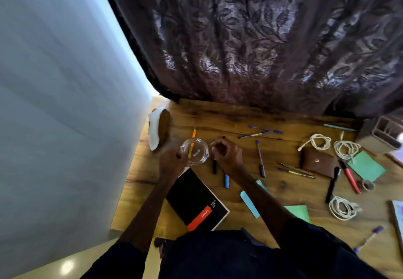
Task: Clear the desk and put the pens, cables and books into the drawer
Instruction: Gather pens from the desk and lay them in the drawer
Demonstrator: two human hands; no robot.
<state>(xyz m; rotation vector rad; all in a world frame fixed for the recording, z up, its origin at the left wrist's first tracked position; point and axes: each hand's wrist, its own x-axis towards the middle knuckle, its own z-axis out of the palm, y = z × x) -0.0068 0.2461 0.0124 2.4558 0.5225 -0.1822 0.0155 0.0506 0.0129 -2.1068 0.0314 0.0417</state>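
1. Notebook (196,202), black with a red label, lies at the near edge of the wooden desk (218,115), between the person's forearms.
2. Just beyond its far corner, the left hand (172,163) grips the near side of a clear glass bowl (194,151), fingers curled round its rim.
3. The right hand (226,154) sits just beside the bowl, its fingers curled tight. A black pen (214,167) shows beneath it, but whether the fingers hold it cannot be told.
4. A blue pen (227,181) lies loose near the right wrist, and a purple pen (261,158) lies further right.
5. On the right, coiled white cables (342,208) lie apart around a brown pouch (317,162), near a black marker (332,185) and a red marker (350,177).
6. An orange pen (193,133) lies behind the bowl, and a patterned curtain (261,39) hangs at the desk's far edge.
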